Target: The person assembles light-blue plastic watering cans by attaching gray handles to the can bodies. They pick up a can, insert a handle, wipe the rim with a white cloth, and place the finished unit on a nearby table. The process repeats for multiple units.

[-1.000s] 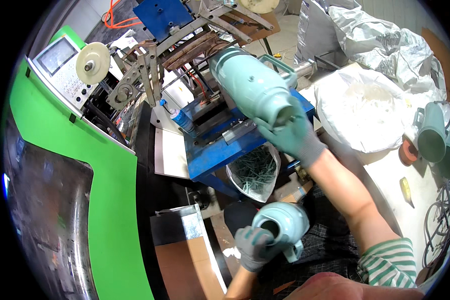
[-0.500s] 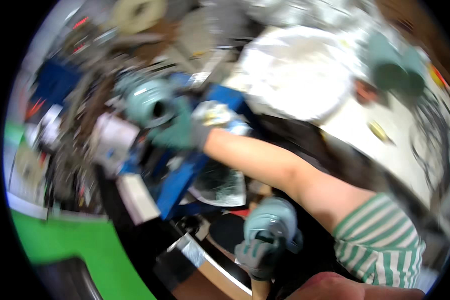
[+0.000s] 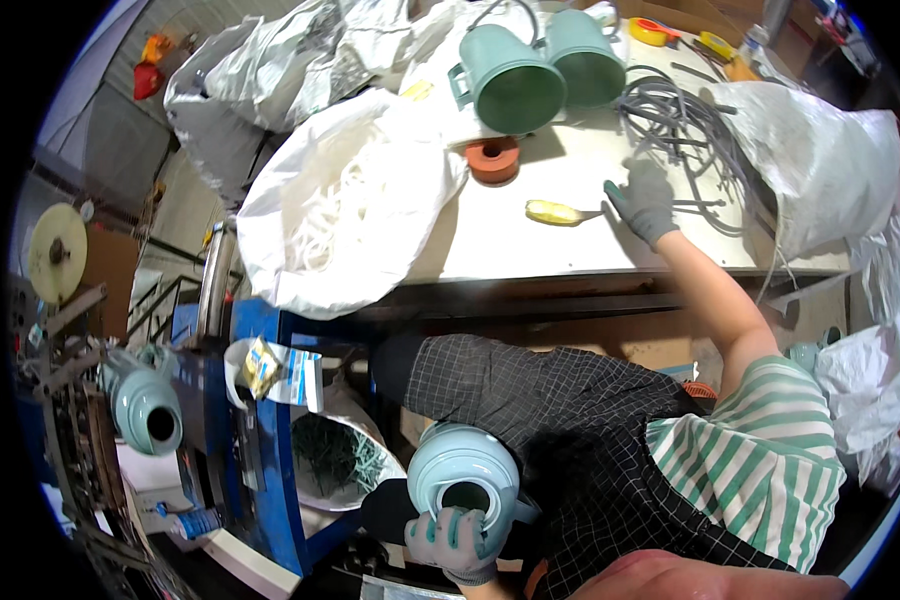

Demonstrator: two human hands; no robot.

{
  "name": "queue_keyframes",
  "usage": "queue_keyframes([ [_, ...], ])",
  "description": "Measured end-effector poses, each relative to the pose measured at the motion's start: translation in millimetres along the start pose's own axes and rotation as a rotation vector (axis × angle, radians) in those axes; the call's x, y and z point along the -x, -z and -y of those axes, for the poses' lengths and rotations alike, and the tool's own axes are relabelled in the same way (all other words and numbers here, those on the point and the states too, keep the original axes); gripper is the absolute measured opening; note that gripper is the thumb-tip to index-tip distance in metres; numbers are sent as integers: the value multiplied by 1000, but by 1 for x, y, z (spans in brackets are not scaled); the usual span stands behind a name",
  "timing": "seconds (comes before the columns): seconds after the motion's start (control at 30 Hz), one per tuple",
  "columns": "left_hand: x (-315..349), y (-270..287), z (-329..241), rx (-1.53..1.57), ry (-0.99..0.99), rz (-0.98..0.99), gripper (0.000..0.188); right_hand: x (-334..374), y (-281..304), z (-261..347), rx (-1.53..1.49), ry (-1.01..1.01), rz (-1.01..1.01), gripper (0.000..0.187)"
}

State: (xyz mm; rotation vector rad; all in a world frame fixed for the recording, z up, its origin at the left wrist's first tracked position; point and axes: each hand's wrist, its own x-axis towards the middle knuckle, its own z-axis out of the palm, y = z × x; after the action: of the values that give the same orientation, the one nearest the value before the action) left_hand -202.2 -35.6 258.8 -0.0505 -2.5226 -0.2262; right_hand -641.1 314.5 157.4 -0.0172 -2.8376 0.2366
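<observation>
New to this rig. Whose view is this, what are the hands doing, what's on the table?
No robot here: these are a person's own gloved hands. The view comes from a wide fisheye camera on their head, looking down, so straight edges bend near the rim.

The left hand grips a pale teal jug at its open mouth. The right hand is open over the white table, beside loose grey cords; whether it touches them is unclear.

Also on the table are two green handled containers, a reddish-brown roll, a yellow-handled tool and a white bag of pale scraps.
</observation>
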Motion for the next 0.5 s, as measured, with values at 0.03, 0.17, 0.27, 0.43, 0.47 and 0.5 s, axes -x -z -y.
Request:
queue_keyframes([
  [0.03, -1, 3, -4, -29, 3, 1, 27, -3, 1, -10, 215, -65, 116, 54],
  [0.17, -4, -5, -12, -63, -15, 51, 29, 8, -12, -43, 138, -103, 83, 34],
  [0.27, 18, -1, -14, -90, -6, 105, 35, 21, -9, -26, -164, 154, -288, 19],
  [0.43, 22, 14, 9, -50, -26, -53, 36, 38, 40, 102, -709, 542, -595, 19],
  [0.47, 8, 14, 18, -51, 50, -78, 35, 54, 59, 133, -785, 569, -598, 20],
  [0.5, -10, 14, 25, -55, 122, -96, 34, 69, 62, 156, -1088, 648, -344, 21],
])
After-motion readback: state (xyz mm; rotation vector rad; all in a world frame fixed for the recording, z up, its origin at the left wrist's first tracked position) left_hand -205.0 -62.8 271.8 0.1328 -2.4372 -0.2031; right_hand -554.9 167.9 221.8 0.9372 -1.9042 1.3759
